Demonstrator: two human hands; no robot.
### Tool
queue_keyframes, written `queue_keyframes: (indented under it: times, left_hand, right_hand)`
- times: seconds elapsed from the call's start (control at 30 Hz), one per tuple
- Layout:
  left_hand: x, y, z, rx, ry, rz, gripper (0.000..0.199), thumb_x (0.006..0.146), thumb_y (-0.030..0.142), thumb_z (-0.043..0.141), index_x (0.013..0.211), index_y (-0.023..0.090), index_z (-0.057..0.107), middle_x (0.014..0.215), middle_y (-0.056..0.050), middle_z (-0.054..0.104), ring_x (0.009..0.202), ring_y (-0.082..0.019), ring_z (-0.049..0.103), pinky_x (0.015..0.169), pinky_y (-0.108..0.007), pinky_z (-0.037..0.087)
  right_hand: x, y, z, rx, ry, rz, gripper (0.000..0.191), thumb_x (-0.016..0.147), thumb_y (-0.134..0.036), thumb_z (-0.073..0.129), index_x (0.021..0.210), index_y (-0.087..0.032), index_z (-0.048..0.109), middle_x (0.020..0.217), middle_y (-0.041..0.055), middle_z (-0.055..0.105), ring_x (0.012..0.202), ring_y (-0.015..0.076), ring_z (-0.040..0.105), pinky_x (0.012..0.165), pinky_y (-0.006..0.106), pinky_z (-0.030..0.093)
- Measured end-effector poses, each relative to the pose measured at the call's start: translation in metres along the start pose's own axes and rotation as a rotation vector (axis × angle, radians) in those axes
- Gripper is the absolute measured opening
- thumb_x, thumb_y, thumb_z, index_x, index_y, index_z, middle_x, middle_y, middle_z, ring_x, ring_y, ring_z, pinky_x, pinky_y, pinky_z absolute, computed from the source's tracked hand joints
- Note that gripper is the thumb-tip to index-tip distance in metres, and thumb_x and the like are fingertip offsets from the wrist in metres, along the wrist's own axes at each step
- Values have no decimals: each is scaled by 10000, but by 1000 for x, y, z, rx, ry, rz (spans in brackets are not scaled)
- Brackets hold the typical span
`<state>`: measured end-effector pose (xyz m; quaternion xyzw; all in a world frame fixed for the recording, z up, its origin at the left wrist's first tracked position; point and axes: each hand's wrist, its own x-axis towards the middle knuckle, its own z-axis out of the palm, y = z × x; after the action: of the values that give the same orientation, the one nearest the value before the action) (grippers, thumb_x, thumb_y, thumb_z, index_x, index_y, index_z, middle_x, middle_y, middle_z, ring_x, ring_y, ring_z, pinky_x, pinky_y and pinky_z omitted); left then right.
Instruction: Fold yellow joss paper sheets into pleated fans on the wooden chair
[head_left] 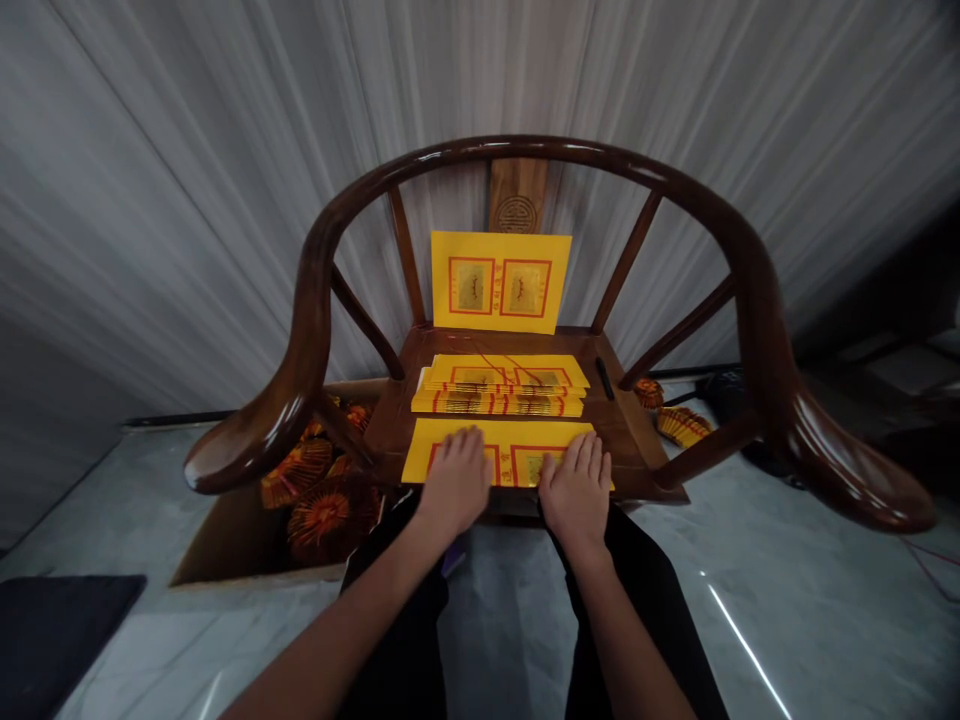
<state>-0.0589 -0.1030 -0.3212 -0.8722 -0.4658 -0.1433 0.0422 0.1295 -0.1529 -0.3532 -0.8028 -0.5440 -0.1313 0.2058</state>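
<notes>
Both palms press down on a yellow paper sheet [506, 440] with red frames, lying along the front edge of a wooden chair seat [630, 440]. My left hand [459, 475] covers the sheet's left part, its fingers stretched out flat. On the right part lies my right hand [577, 485], fingers extended and slightly spread. Just behind the sheet sits a stack of folded yellow papers [495, 402], with thin red string [491, 350] across its top. Another yellow sheet [501, 250] leans upright against the chair back, showing two red-framed gold squares.
A curved dark wooden chair rail [532, 148] surrounds the seat. A black pen-like stick [604, 379] lies on the seat's right. At left, a cardboard box [225, 540] holds several folded orange-and-yellow paper rosettes [326, 515]. More folded paper [684, 427] lies on the floor at right.
</notes>
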Motion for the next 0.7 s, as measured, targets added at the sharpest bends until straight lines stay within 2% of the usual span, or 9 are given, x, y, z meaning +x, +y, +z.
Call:
queue_keyframes:
  times: [0.1, 0.13, 0.2, 0.27, 0.37, 0.5, 0.6, 0.7]
  left_hand:
    - [13, 47, 14, -92, 18, 171, 502, 1097, 332, 302, 1529, 203, 522, 1621, -55, 507, 1514, -267, 426, 1270, -509, 303]
    - [15, 55, 19, -102, 32, 183, 506, 1099, 326, 298, 1548, 206, 498, 1642, -40, 478, 1548, -259, 376, 1288, -510, 270]
    - [15, 57, 24, -106, 40, 207, 511, 1104, 331, 304, 1581, 220, 453, 1668, -32, 437, 1579, -248, 324, 1303, -507, 242]
    - [9, 43, 24, -96, 19, 254, 527, 1105, 371, 333, 1611, 239, 403, 1694, -48, 386, 1586, -241, 317, 1302, -491, 255]
    - [-3, 8, 16, -69, -18, 312, 580, 1087, 463, 398, 1639, 299, 334, 1718, -45, 333, 1600, -245, 286, 1301, -505, 264]
    - [-15, -30, 2, -34, -101, 318, 676, 1053, 483, 488, 1663, 311, 254, 1737, -77, 276, 1610, -268, 255, 1295, -544, 270]
    - [-23, -41, -3, -30, -127, 281, 705, 1034, 383, 554, 1665, 293, 253, 1746, -105, 235, 1615, -297, 233, 1288, -567, 276]
    - [-30, -43, -3, -45, -115, 261, 730, 1001, 211, 552, 1664, 296, 259, 1753, -98, 208, 1616, -303, 224, 1286, -558, 290]
  right_hand:
    - [-1, -1, 1, -19, -12, -29, 692, 1069, -354, 285, 1537, 149, 362, 1605, 358, 378, 1536, 415, 353, 1261, 565, 235]
    - [-1, 0, 1, -23, -16, -37, 688, 1069, -350, 284, 1540, 145, 361, 1608, 357, 374, 1539, 414, 349, 1260, 568, 236]
    - [-1, 2, 3, -26, -14, -37, 683, 1070, -352, 290, 1543, 136, 364, 1612, 362, 362, 1543, 420, 340, 1253, 577, 247]
    - [-1, 4, 4, -20, -2, -22, 688, 1067, -361, 315, 1540, 135, 370, 1609, 384, 344, 1546, 442, 323, 1237, 594, 269]
    - [-1, 5, 3, 1, 8, -12, 695, 1060, -367, 351, 1537, 138, 370, 1605, 414, 316, 1552, 474, 289, 1214, 624, 294]
    - [0, 2, 0, 7, 4, -6, 692, 1066, -369, 336, 1538, 136, 369, 1604, 415, 316, 1553, 474, 285, 1213, 625, 293]
    - [-3, 4, -3, -7, -8, -6, 829, 1051, -524, 381, 1547, 140, 342, 1602, 438, 292, 1547, 494, 283, 1218, 623, 278]
    - [-12, 11, -8, -1, -56, -98, 1067, 933, -750, 504, 1563, 99, 356, 1620, 442, 243, 1553, 530, 234, 1222, 642, 247]
